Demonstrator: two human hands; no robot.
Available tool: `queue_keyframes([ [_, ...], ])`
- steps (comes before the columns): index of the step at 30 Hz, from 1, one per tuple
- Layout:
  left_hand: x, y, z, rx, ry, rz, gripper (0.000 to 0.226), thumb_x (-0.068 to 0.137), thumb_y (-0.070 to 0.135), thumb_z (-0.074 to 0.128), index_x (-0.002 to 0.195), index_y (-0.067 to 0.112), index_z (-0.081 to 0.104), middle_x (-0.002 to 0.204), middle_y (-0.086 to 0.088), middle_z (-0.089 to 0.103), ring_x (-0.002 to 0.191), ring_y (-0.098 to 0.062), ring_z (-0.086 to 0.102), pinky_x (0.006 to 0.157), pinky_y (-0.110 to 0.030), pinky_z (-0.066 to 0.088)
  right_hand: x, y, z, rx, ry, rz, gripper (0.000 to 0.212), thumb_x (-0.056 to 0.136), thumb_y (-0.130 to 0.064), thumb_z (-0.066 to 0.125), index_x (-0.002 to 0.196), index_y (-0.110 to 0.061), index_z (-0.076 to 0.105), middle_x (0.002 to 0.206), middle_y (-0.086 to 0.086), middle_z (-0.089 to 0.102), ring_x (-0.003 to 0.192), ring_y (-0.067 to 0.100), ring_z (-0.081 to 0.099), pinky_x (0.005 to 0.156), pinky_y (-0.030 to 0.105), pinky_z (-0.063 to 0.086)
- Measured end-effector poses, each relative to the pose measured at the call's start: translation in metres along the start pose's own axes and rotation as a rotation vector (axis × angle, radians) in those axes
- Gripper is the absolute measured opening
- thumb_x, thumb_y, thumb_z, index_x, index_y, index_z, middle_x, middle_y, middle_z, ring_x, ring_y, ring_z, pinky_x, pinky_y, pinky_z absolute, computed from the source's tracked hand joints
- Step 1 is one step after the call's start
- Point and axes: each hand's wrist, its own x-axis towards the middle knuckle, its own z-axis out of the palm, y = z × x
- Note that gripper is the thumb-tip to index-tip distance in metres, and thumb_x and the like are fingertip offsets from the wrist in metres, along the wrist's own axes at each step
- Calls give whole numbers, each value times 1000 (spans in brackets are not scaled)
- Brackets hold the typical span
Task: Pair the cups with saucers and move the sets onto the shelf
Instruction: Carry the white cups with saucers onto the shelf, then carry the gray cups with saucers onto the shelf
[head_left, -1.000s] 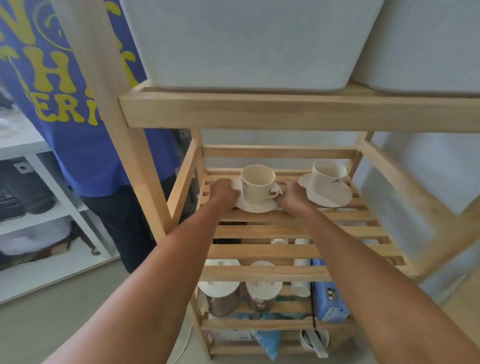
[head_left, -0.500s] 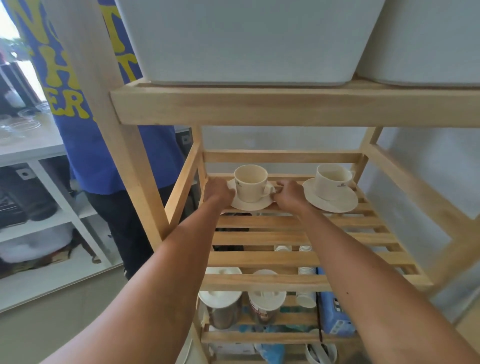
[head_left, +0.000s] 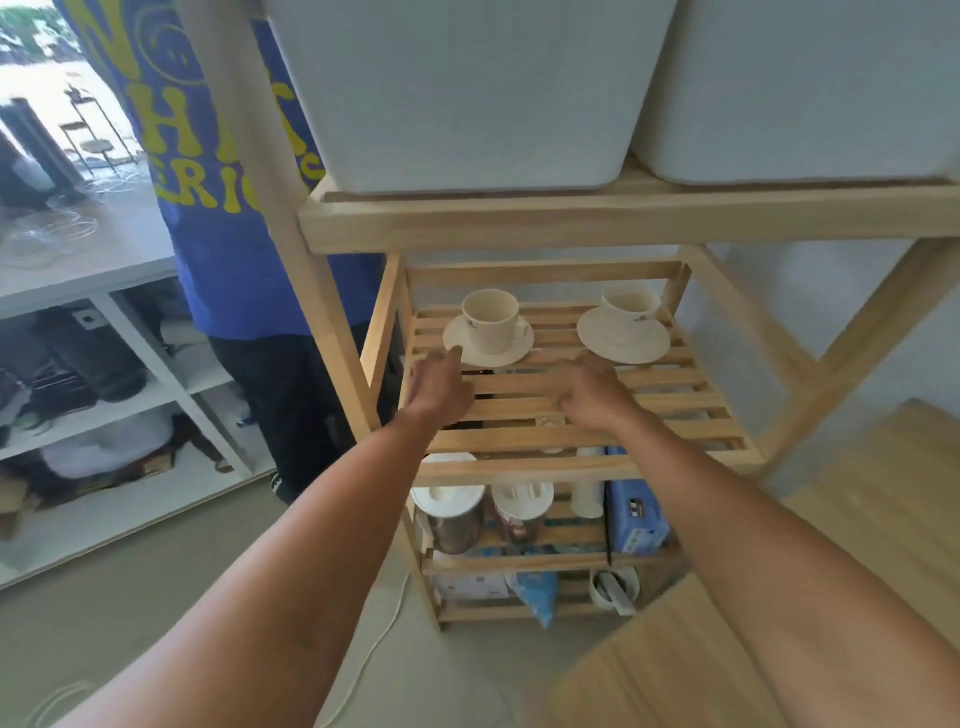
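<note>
Two cream cups stand on white saucers at the back of the slatted wooden shelf (head_left: 670, 415). The left cup (head_left: 490, 321) sits upright on its saucer (head_left: 456, 338). The right cup (head_left: 629, 307) sits on its saucer (head_left: 597, 332). My left hand (head_left: 439, 387) hovers just in front of the left saucer, fingers apart, holding nothing. My right hand (head_left: 589, 392) is over the slats in front of the gap between the two sets, fingers loosely curled and empty.
Two large white bins (head_left: 467, 88) sit on the shelf above. Jars (head_left: 452, 514), paper cups and a blue box (head_left: 636, 512) fill the lower shelves. A person in a blue shirt (head_left: 218, 182) stands left of the shelf post. A wooden tabletop (head_left: 675, 665) lies at lower right.
Both hands have let go of the left saucer and drawn back toward me. The left cup and saucer now rest on the shelf by themselves.
</note>
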Motion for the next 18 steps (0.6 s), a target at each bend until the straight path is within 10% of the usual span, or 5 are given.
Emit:
queue_keyframes([
  [4,-59,11,-15,105,-87,73,66,95,36,55,152,23,25,154,-12,37,145,-38,23,112,-53,29,-64,0,-9,-158,-65,40,71,98,-40,52,158,-21,19,166,12,9,151,37,11,117,51,27],
  [18,-187,122,-39,81,-220,298,73,94,43,56,155,22,21,162,-9,25,149,-33,19,117,-50,26,-267,45,-85,-156,67,195,74,97,-43,53,158,-27,15,167,8,7,153,33,4,120,51,20],
])
